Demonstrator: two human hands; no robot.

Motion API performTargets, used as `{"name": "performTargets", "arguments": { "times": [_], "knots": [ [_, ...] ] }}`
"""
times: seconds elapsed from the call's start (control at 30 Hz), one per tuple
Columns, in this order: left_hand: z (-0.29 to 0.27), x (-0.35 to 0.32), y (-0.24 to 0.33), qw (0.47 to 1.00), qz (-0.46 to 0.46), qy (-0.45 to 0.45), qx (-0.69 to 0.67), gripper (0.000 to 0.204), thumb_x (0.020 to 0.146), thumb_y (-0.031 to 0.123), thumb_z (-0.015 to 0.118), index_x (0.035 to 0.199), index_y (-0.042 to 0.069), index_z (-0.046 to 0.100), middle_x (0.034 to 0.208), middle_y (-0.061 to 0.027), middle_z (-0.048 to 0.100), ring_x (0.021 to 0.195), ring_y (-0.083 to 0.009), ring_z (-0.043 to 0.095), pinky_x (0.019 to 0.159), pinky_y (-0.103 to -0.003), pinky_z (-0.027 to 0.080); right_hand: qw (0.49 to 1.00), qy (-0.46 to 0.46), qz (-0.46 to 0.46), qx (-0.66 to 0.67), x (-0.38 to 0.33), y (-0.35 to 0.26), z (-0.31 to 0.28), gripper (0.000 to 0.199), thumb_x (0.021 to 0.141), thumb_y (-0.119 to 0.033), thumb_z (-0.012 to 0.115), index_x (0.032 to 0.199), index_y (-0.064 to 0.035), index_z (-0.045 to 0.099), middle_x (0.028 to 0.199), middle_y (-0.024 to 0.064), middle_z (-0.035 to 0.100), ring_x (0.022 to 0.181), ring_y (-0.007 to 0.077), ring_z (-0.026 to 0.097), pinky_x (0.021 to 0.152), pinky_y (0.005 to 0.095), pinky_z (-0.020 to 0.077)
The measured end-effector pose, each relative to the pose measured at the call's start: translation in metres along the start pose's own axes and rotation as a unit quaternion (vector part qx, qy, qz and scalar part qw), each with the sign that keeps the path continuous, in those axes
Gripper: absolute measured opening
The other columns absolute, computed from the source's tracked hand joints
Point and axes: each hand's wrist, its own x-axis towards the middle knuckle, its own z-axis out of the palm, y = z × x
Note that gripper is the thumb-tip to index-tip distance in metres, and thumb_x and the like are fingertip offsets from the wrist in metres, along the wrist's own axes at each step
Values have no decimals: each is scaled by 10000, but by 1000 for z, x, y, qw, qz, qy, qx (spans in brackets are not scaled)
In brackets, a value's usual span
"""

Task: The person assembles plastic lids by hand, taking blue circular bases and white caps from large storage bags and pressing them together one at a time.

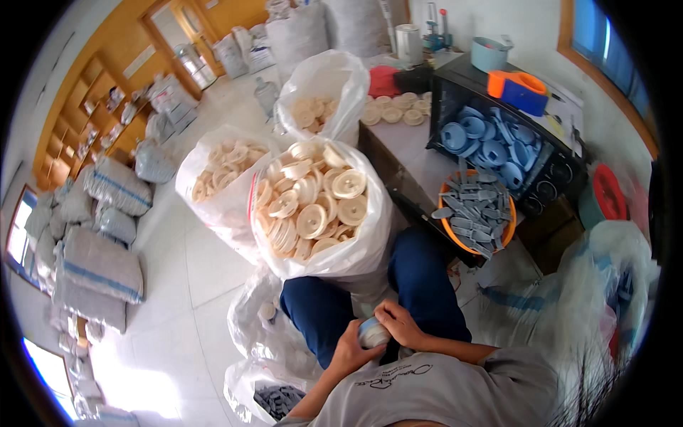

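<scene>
Low in front of my body, between my thighs, I hold a small round whitish and light-blue plastic part (371,333). My left hand (348,350) is closed around its left side, with the thumb along its lower edge. The fingers of my right hand (398,324) are bent and press on its upper right side. My palms partly hide it. Just beyond my knees stands a white plastic bag (327,268) full of round cream plastic parts (311,220). To the right of it, an orange basin (511,219) holds many grey plastic clip-like pieces (478,213).
A black oven-like box (551,186) at right holds blue plastic parts (491,151); a blue-and-orange tape dispenser (523,92) and a light-blue pot (491,54) sit on top. More bags (220,153) stand beyond. Stuffed sacks (99,263) line the left. An opened bag (245,384) holds dark pieces.
</scene>
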Motion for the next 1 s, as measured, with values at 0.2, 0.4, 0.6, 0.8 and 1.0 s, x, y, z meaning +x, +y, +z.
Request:
{"name": "performTargets", "arguments": {
  "times": [0.2,0.4,0.6,0.8,1.0],
  "knots": [
    [30,6,0,987,97,118,45,574,597,217,824,1048,2,540,903,-215,597,833,-401,619,719,-427,515,988,85,-75,-101,10,3,7,397,967,-297,370,736,-9,516,705,130,502,673,212,526,616,338,408],
    [36,1,10,977,120,148,92,522,546,157,780,964,-24,524,906,-196,552,846,-386,567,747,-441,482,996,48,-71,-6,2,-2,5,334,966,-203,393,715,4,468,685,75,484,648,145,469,613,293,388],
    [46,-15,-3,972,85,164,145,491,518,149,770,886,8,477,866,-171,527,799,-370,552,745,-441,473,998,6,53,38,1,23,18,383,978,-249,451,669,-27,495,632,13,503,616,77,438,576,259,363],
    [39,-14,-16,986,18,140,86,522,559,193,783,953,-4,502,856,-177,554,799,-363,582,710,-424,486,992,17,115,49,7,30,35,340,971,-252,499,711,-37,543,658,-12,517,631,61,436,585,250,366],
    [-11,-26,-14,994,-42,67,-73,601,695,195,790,1184,-8,507,1045,-127,606,942,-190,595,824,-321,490,990,-125,62,-15,6,-13,15,166,929,-166,567,906,-5,605,819,47,594,736,134,552,667,284,444]
  ]
}}
